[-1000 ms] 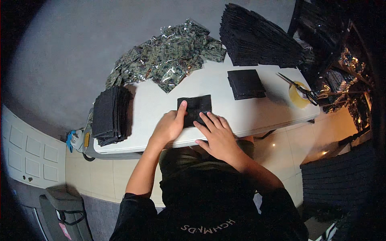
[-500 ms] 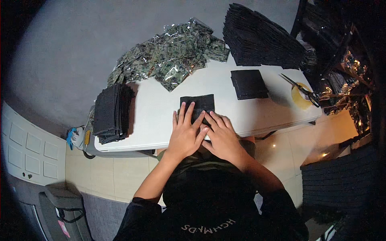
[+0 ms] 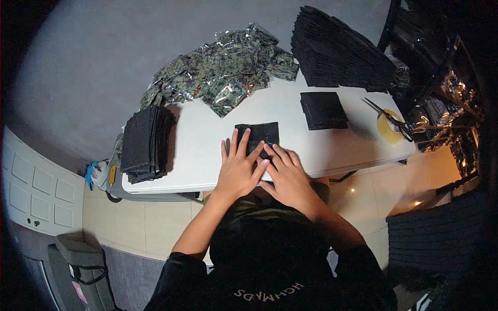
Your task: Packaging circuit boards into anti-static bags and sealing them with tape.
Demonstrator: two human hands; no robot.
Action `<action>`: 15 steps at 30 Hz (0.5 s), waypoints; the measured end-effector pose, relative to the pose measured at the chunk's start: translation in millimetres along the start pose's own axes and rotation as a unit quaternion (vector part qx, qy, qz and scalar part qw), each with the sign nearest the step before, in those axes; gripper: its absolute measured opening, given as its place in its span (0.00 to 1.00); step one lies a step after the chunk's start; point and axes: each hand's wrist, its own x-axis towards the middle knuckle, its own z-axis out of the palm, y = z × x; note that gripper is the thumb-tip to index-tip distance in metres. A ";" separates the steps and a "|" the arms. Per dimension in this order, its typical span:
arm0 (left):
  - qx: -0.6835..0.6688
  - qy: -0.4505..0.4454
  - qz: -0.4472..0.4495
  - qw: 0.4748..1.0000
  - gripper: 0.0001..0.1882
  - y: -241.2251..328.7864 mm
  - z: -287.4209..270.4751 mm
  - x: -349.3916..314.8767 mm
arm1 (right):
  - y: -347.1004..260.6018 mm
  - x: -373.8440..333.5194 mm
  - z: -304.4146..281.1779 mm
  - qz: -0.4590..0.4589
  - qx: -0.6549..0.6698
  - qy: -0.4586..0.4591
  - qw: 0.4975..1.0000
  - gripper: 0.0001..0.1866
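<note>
A dark, flat rectangular piece [image 3: 264, 132], slightly shiny and perhaps fabric or plastic, lies at the near middle of the white table [image 3: 207, 135]. My left hand [image 3: 238, 168] rests flat on its left side, fingers spread. On its right side lies my right hand [image 3: 285, 173], palm down with fingers stretched out. The two hands touch or overlap near the thumbs and cover the piece's near part. To the right, apart from my hands, are similar black flat pieces [image 3: 324, 111]. A tall stack of black pieces [image 3: 145, 145] stands at the table's left end.
Camouflage-patterned packs in clear plastic [image 3: 228, 67] are heaped along the far edge. A large black stack [image 3: 337, 52] fills the far right. Scissors [image 3: 391, 120] lie across a yellow tape roll [image 3: 388, 132] at the right end. Dark ribbed material [image 3: 436, 233] stands at lower right.
Both hands stay flat on the dark piece with almost no movement. The whole view has shifted slightly.
</note>
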 end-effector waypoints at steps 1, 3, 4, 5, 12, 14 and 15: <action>0.011 0.003 -0.007 1.000 0.29 -0.9 2.8 1.5 | 0.0 0.4 0.3 0.001 -0.001 0.001 1.000 0.33; 0.018 0.016 -0.017 1.000 0.29 -4.9 3.9 0.4 | -0.6 1.4 0.4 0.004 0.011 -0.004 1.000 0.32; 0.024 0.029 -0.028 0.999 0.30 -7.2 3.3 -0.6 | -0.3 0.9 -0.1 0.007 0.011 -0.003 1.000 0.32; 0.037 0.034 -0.040 0.998 0.29 -10.1 1.0 -1.1 | 0.0 0.7 -1.3 0.004 0.026 -0.003 1.000 0.31; -0.339 0.028 -0.141 0.930 0.28 -58.1 7.0 14.7 | 26.4 14.8 -19.6 0.075 0.226 0.057 0.970 0.24; -0.374 -0.042 -0.230 0.897 0.34 -41.6 -8.6 36.5 | 38.2 13.7 -19.8 0.107 0.197 0.109 0.969 0.22; -0.408 -0.013 -0.230 0.883 0.37 -50.2 -3.4 39.4 | 44.9 17.6 -16.0 0.109 0.213 0.104 0.965 0.22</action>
